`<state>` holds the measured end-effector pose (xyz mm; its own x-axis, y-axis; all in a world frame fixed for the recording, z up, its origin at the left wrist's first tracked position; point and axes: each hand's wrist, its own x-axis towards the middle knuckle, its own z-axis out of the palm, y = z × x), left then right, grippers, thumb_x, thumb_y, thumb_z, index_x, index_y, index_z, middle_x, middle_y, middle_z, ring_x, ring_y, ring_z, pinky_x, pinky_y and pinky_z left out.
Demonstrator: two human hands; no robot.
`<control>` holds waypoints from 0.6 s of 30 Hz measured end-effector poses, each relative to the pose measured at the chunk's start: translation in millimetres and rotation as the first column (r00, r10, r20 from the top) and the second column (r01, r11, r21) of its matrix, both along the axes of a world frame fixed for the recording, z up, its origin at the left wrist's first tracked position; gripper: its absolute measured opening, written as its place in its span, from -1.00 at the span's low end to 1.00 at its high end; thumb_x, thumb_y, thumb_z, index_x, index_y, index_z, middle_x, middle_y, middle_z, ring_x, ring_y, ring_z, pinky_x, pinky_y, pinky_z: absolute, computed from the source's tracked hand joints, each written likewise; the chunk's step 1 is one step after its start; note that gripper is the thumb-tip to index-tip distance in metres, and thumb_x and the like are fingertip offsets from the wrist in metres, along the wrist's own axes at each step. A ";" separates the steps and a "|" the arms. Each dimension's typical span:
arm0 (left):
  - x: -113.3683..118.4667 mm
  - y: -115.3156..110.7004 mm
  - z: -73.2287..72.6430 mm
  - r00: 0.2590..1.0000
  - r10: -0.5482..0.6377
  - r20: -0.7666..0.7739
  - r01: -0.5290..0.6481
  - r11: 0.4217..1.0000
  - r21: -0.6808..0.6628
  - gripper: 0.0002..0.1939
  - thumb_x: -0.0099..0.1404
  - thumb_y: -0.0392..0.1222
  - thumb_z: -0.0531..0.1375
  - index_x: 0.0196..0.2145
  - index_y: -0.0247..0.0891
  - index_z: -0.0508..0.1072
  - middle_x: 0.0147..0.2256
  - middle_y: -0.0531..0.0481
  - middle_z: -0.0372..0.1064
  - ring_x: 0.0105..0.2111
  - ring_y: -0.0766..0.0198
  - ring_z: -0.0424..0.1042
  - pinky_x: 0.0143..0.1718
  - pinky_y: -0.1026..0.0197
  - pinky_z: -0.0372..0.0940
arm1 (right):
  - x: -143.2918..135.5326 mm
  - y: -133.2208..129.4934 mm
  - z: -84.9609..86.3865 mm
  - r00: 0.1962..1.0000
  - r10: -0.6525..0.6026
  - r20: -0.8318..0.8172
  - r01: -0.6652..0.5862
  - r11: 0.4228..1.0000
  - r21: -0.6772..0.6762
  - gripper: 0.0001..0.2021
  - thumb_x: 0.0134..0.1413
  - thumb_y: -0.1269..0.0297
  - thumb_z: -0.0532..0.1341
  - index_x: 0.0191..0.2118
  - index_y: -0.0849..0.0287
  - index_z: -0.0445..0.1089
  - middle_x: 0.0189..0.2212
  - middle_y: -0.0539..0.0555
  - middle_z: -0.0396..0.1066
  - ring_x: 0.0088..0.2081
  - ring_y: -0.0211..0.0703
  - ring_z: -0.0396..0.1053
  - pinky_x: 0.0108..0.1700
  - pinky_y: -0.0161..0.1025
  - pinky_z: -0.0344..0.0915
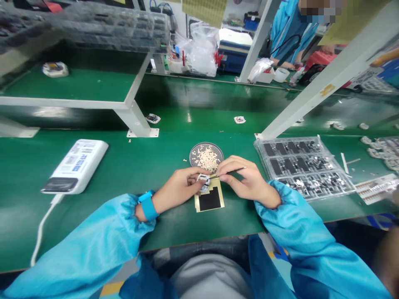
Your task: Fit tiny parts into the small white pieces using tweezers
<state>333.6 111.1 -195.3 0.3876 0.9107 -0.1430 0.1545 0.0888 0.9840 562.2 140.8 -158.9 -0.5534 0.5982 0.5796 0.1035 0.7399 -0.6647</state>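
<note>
In the head view my left hand (183,187) is closed around a small white plastic housing (204,182), whose inner details are too small to make out. My right hand (241,178) pinches a pair of dark tweezers (235,170), with the tips reaching the housing. Just behind both hands sits a round grey perforated dish (195,150) heaped with tiny beige pieces (208,156). Under the hands lies a yellowish sheet (222,198) bearing a black shape (209,200). A blue band (148,206) circles my left wrist.
A white power bank (77,166) with a cable lies left. Clear trays (307,166) of dark and metallic parts stand right, beside a strip sheet (375,189). White housings (240,120) lie farther back. Shelf legs (137,118) rise from the green table. A co-worker (289,33) is across.
</note>
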 end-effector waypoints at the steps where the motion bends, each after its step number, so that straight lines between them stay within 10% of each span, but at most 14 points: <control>1: 0.2 0.1 0.1 1.000 0.004 0.001 -0.004 1.000 -0.004 -0.71 0.29 -0.22 0.24 -0.03 -0.28 0.52 -0.21 -0.07 0.59 -0.29 0.20 0.59 -0.26 0.20 0.50 | -0.2 0.0 0.3 1.000 0.006 0.004 -0.006 1.000 0.014 -0.85 0.21 0.49 0.28 -0.14 0.12 0.45 -0.27 0.08 0.54 -0.18 -0.11 0.50 -0.09 -0.07 0.45; 18: 0.1 1.1 2.3 0.998 0.036 0.050 -0.034 0.998 -0.045 -0.70 0.27 -0.24 0.26 -0.03 -0.30 0.51 -0.24 -0.08 0.62 -0.27 0.16 0.62 -0.24 0.16 0.54 | -1.0 -2.9 1.1 1.000 0.002 0.017 -0.003 0.996 0.092 -0.84 0.19 0.51 0.28 -0.14 0.15 0.45 -0.26 0.09 0.54 -0.19 -0.14 0.50 -0.10 -0.10 0.45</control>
